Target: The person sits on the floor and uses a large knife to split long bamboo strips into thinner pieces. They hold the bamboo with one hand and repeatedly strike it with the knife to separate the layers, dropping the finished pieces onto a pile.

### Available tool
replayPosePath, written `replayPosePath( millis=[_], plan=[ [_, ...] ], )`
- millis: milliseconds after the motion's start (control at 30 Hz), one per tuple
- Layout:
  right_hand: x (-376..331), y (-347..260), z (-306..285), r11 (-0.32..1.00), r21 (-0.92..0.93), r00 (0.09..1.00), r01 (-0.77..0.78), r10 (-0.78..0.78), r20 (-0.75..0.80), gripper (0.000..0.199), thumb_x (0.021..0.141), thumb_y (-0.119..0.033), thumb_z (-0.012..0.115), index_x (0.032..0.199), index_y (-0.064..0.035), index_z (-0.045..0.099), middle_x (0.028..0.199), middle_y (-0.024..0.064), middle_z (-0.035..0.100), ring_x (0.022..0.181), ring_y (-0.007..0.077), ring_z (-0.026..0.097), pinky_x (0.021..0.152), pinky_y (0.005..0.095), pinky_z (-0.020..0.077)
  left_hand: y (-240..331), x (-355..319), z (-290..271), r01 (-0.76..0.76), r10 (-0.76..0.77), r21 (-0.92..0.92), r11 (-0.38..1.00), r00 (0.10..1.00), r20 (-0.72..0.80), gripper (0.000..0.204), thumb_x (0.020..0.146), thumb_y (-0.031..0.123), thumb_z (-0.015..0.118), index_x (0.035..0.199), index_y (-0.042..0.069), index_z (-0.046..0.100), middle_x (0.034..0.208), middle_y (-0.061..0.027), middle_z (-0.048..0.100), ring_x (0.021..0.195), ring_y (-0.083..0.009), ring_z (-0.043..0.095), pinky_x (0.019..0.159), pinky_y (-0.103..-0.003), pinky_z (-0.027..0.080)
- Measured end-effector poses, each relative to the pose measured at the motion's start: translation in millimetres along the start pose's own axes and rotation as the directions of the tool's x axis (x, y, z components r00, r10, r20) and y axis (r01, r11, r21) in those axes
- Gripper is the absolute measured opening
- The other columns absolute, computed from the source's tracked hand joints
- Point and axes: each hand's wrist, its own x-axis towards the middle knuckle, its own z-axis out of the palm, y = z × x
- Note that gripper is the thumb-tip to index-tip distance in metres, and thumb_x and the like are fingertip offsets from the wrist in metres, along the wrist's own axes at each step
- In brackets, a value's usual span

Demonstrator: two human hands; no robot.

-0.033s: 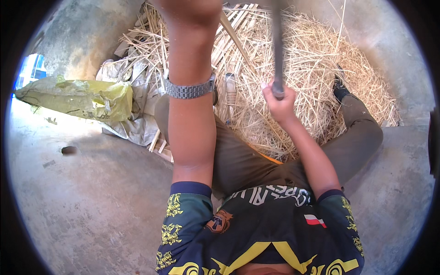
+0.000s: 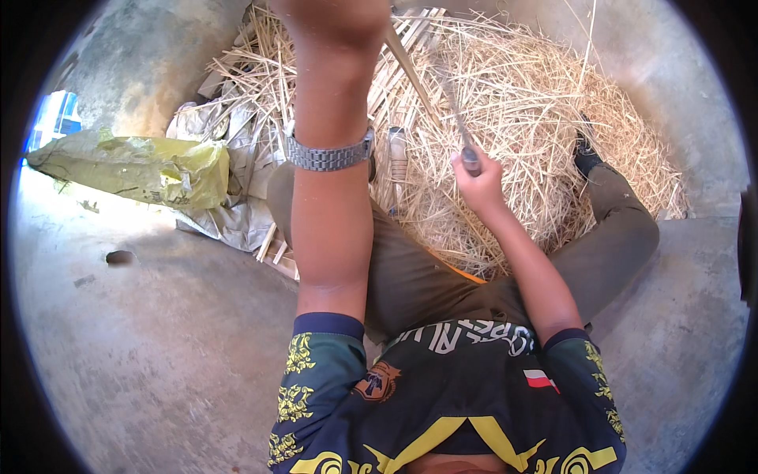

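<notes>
My right hand (image 2: 476, 183) is closed around the dark handle of a knife (image 2: 467, 154), whose thin blade slants up and left over a pile of straw (image 2: 537, 118). My left arm, with a metal watch (image 2: 328, 155) on the wrist, reaches straight up. Only the heel of my left hand (image 2: 335, 14) shows at the top edge, and its fingers are cut off. A long bamboo strip (image 2: 410, 71) runs down from beside that hand toward the blade. Whether the left hand holds it cannot be seen. I sit with my legs spread around the straw.
A yellow plastic sack (image 2: 134, 170) lies at the left on a concrete floor (image 2: 158, 340), next to crumpled grey sacking (image 2: 217, 217) and a few split bamboo pieces (image 2: 272, 245). A blue object (image 2: 55, 118) sits at the far left rim. My black shoe (image 2: 588, 154) rests in the straw.
The knife has tipped from nearly upright to slanting up and left, and the right hand has dropped a little. The left arm has barely moved.
</notes>
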Motion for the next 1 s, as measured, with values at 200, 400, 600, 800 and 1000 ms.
replayPosePath(
  millis=[200,400,600,800,1000],
  plan=[
    [6,98,-7,0.842,-0.402,0.918,-0.36,0.397,0.007,0.019,0.083,-0.021,0.065,0.078,-0.0032,0.064,0.066,0.0084,0.062,0.058,0.0189,0.058,0.057,0.037,0.0467,8,-1,-15,-0.046,0.05,-0.044,0.998,0.993,0.103,0.041,0.102,0.037,0.032,0.067,0.016,0.033,0.051,0.0045,0.029,0.043,-0.009,0.023,0.038,-0.025,0.02],
    [26,-4,-19,0.935,-0.19,0.954,-0.299,0.301,-0.019,0.02,0.086,-0.026,0.066,0.081,-0.0063,0.065,0.062,0.0016,0.055,0.051,0.0119,0.049,0.049,0.029,0.0429,2,7,-19,-0.151,0.152,-0.122,0.981,0.988,-0.002,0.042,0.1,0.049,0.044,0.073,0.017,0.04,0.056,0.0063,0.033,0.043,-0.0059,0.026,0.038,-0.021,0.021],
    [28,-99,-16,0.942,0.246,0.959,0.227,-0.172,-0.227,0.028,0.093,-0.014,0.065,0.068,-0.0116,0.053,0.056,-0.0041,0.048,0.05,0.0043,0.041,0.048,0.0246,0.0341,-8,7,-36,-0.268,0.274,-0.063,0.961,0.952,0.136,0.044,0.097,0.051,0.051,0.072,0.017,0.04,0.057,0.0072,0.034,0.043,-0.0038,0.028,0.036,-0.019,0.021],
    [9,72,11,0.725,-0.552,0.878,-0.411,0.478,-0.026,0.023,0.088,-0.021,0.063,0.089,0.0019,0.065,0.077,0.017,0.068,0.07,0.028,0.066,0.066,0.0404,0.0506,-23,4,-18,-0.368,0.369,-0.048,0.929,0.899,0.236,0.053,0.094,0.063,0.054,0.077,0.014,0.044,0.059,0.0072,0.034,0.043,-0.0019,0.029,0.036,-0.016,0.023],
    [-4,126,-4,0.721,-0.419,0.824,-0.552,0.548,-0.143,0.027,0.082,-0.021,0.062,0.087,0.0058,0.068,0.078,0.0209,0.068,0.07,0.0306,0.067,0.067,0.0424,0.0506,-1,5,-22,0.059,0.007,-0.509,0.859,0.992,0.127,0.055,0.089,0.068,0.058,0.072,0.018,0.042,0.055,0.0086,0.033,0.042,-0.0026,0.03,0.035,-0.021,0.022]
  ],
)
